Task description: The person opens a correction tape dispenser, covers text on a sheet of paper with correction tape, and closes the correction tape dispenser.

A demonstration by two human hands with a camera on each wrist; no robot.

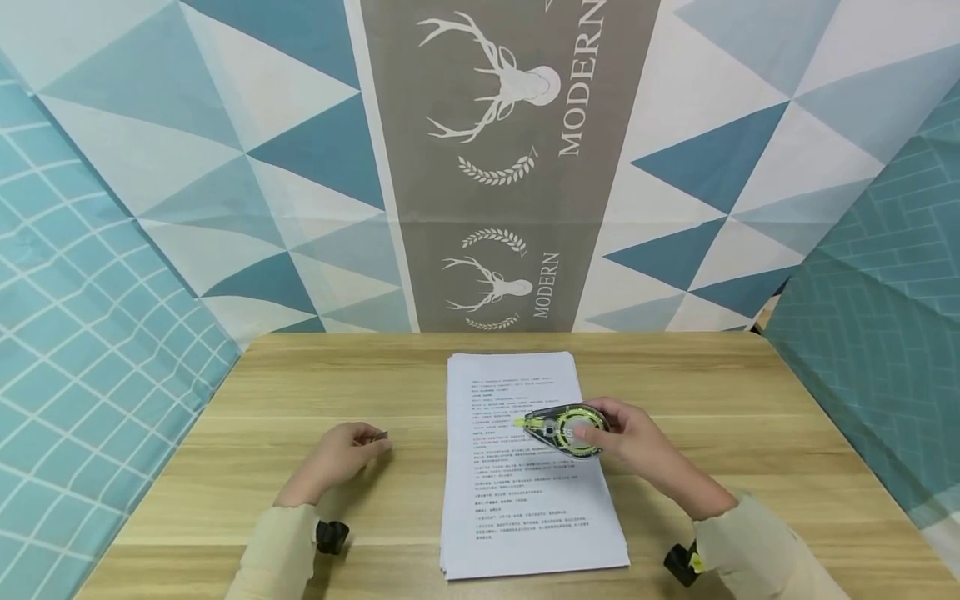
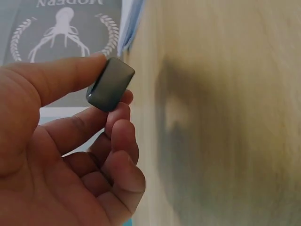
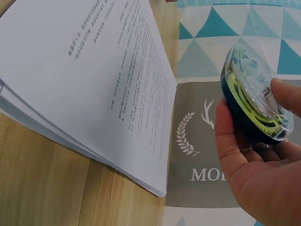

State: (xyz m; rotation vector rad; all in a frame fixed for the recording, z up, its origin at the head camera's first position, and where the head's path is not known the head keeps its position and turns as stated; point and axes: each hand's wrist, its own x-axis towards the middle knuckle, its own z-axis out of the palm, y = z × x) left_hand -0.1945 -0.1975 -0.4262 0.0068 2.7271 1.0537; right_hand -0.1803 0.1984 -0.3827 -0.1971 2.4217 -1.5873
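Observation:
My right hand (image 1: 626, 437) grips a correction tape dispenser (image 1: 566, 431) above the right side of a stack of printed paper (image 1: 517, 550). The dispenser has a clear case with a lime-green ring, and its yellow-green tip points left. In the right wrist view the thumb (image 3: 287, 96) presses its clear side while the fingers support the dark side. Left of the paper, my left hand (image 1: 341, 454) pinches a small dark rectangular cap (image 2: 112, 84) between thumb and fingertips, held over the table. The other left fingers curl loosely below it.
The paper stack lies on a wooden table (image 1: 360, 383), its sheets slightly uneven at the edges. Behind the table hangs a patterned cloth (image 1: 510, 200) with deer heads and triangles. Blue tiled cloths flank both sides. Each wrist wears a small black device (image 1: 331, 537).

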